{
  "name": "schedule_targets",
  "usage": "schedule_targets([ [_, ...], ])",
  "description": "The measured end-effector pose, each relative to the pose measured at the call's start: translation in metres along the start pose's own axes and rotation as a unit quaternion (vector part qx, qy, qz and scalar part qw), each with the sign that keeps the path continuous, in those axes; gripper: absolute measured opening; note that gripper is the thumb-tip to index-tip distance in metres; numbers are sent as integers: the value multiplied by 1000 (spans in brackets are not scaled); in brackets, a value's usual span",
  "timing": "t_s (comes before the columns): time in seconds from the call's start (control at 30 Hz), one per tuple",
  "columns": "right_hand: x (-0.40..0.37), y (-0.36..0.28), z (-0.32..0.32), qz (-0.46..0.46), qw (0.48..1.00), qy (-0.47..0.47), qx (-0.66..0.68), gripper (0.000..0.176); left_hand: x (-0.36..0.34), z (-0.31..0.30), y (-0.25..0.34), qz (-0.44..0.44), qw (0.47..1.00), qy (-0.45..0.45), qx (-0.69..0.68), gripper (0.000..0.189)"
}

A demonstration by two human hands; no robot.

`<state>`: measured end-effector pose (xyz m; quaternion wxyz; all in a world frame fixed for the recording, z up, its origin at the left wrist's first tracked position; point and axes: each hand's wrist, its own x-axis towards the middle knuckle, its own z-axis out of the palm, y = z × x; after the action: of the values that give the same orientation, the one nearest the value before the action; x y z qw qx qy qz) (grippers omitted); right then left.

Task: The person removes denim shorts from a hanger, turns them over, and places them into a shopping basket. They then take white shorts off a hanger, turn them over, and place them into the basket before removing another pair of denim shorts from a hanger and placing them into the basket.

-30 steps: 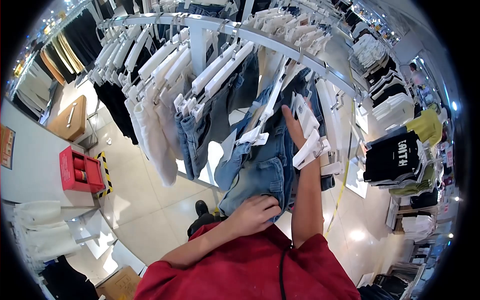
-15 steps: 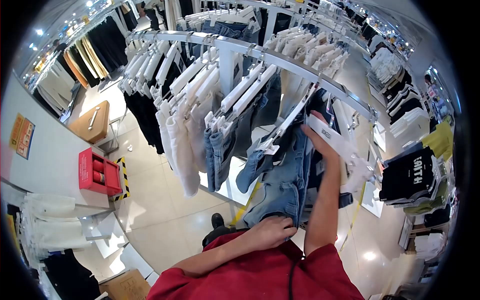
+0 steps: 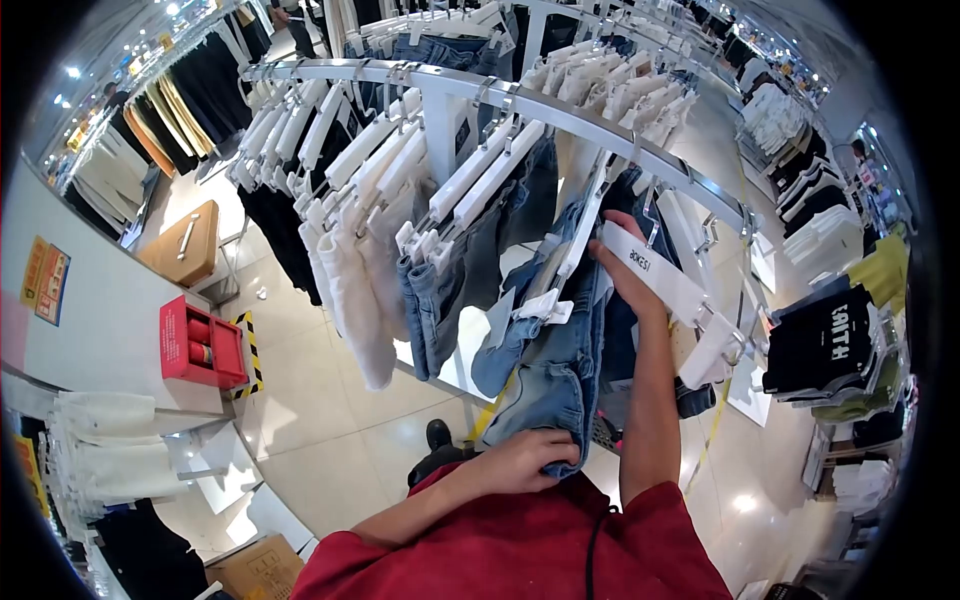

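Low in front of my red shirt, my left hand (image 3: 530, 460) is closed on the lower part of a pair of light blue jeans (image 3: 555, 385). These jeans hang lengthwise from the rack. Higher up, my right hand (image 3: 627, 270) has its fingers and thumb around the end of a white clip hanger (image 3: 655, 272) with black lettering. That hanger slants down to the right, with its clips near the far end. Just left of my right hand, another white hanger (image 3: 583, 235) hangs steeply. Dark blue jeans (image 3: 622, 335) hang behind my right wrist, partly hidden.
A curved metal rail (image 3: 400, 72) carries several white hangers with white trousers (image 3: 352, 300), black trousers and denim. A red box (image 3: 203, 342) with extinguishers stands on the left. Shirts (image 3: 820, 340) hang at right. A cardboard box (image 3: 258, 570) sits at lower left.
The lettered hanger has tilted and turned, so its lettering now shows clearly. My left hand has shifted slightly left with the jeans. My right hand has moved a little left.
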<state>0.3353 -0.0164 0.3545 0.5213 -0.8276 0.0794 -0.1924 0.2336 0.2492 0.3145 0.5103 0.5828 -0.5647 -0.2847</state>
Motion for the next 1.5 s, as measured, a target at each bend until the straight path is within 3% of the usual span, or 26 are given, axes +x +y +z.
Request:
schedule_targets([
  [0.1, -4, 3, -14, 3, 995, -60, 78, 55, -1, -3, -14, 17, 999, 1, -48, 28],
  [0.23, -5, 27, -14, 33, 956, -104, 272, 54, -6, -17, -11, -28, 993, 23, -109, 24],
  [0.33, 0, 31, -7, 95, 854, -132, 494, 53, -8, -21, -9, -37, 993, 16, -114, 22],
  [0.37, 2, 30, -3, 68, 877, -97, 466, 47, -9, -23, -7, -39, 993, 16, -113, 22],
  [0.47, 39, 85, -13, 49, 883, -139, 445, 39, -10, -27, -4, -37, 992, 18, -117, 23],
  [0.5, 37, 45, -1, 108, 883, -25, 456, 37, -12, -26, -4, -36, 992, 22, -123, 23],
  [0.6, 46, 24, -3, 50, 974, 30, 217, 42, -15, -27, -3, -37, 989, 22, -141, 24],
  [0.87, 55, 25, -6, 153, 922, -135, 328, 51, -29, -40, 4, -42, 983, 40, -173, 23],
  [1.0, 62, 30, -8, 118, 930, -140, 318, 52, -34, -38, 3, -46, 980, 77, -179, 20],
  [1.17, 54, 20, 2, 58, 920, -36, 385, 54, -40, -40, 3, -64, 980, 73, -175, 18],
  [1.3, 55, 20, -3, 67, 924, -22, 376, 53, -51, -32, -11, -93, 977, 81, -173, 18],
  [1.4, 67, 49, -7, -15, 932, -40, 361, 57, -58, -21, -22, -116, 972, 118, -168, 19],
  [1.47, 75, 74, -13, 41, 907, -102, 408, 57, -59, -17, -25, -150, 968, 136, -152, 20],
  [1.5, 71, 68, -7, 46, 904, -58, 422, 56, -55, -19, -21, -137, 969, 138, -153, 19],
])
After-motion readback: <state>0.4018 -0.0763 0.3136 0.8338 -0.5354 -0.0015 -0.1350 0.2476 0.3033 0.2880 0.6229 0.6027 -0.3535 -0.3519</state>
